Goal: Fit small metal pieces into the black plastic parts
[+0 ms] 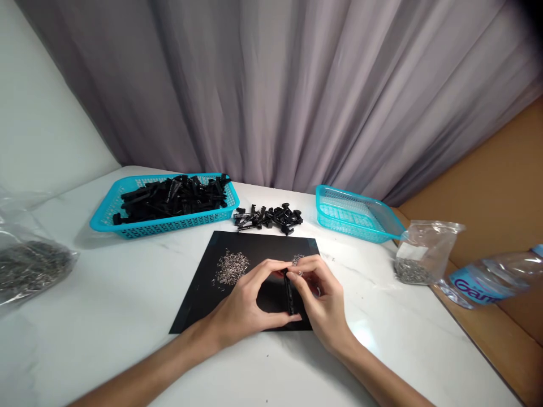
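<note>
Between thumb and fingers, my left hand [250, 302] is closed on the two ends of a narrow black plastic part [289, 295]. My right hand [324, 297] pinches at the far end of that part, fingertips touching it; whether a small metal piece is in the pinch is hidden. Both hands are above a black mat [195, 302]. To the left on the mat lies a heap of small metal pieces [232, 268]. A second, smaller group of shiny metal pieces [298, 259] is partly covered by my right hand.
A blue basket [169, 226] full of black parts stands back left, with loose black parts [269, 218] beside it. Another blue basket [356, 217] is back right. Bags of metal pieces [413, 270] [34, 268] lie at both sides. A plastic bottle [487, 282] lies far right.
</note>
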`<state>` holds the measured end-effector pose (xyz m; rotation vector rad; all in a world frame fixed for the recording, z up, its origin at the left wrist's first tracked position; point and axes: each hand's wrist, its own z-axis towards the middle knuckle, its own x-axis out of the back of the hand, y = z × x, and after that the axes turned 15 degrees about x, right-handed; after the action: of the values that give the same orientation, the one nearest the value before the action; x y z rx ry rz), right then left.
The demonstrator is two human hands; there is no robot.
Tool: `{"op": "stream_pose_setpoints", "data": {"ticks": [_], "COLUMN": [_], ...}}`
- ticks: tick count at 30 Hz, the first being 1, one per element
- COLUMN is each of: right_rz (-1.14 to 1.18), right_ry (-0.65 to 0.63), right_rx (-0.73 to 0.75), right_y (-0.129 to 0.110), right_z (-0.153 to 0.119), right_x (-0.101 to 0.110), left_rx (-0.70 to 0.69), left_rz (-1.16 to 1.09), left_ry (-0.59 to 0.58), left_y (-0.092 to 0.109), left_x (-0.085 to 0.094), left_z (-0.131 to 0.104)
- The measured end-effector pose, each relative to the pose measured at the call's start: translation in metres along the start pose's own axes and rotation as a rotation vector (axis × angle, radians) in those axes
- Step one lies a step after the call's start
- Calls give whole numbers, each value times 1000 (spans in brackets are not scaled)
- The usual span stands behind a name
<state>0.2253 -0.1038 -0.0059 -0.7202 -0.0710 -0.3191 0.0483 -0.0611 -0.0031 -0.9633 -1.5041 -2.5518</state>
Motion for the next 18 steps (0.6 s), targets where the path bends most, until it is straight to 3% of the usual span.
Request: {"op": "stream_pose_setpoints", "data": {"ticks": [7,13,18], "right_rz": [-255,-413,-436], "right_ry": [-93,-119,-64], "right_rx": [313,411,467], "right_y": [4,3,4], "right_z": [1,0,-2], "right_x": [8,9,9], "left_rx": [-16,0,-8], "left_rz": [14,9,13], "left_ry": [-7,4,-16], "left_y": [-1,0,-2], "left_x": [0,-1,-1], "left_z": [-1,-1,-2]}}
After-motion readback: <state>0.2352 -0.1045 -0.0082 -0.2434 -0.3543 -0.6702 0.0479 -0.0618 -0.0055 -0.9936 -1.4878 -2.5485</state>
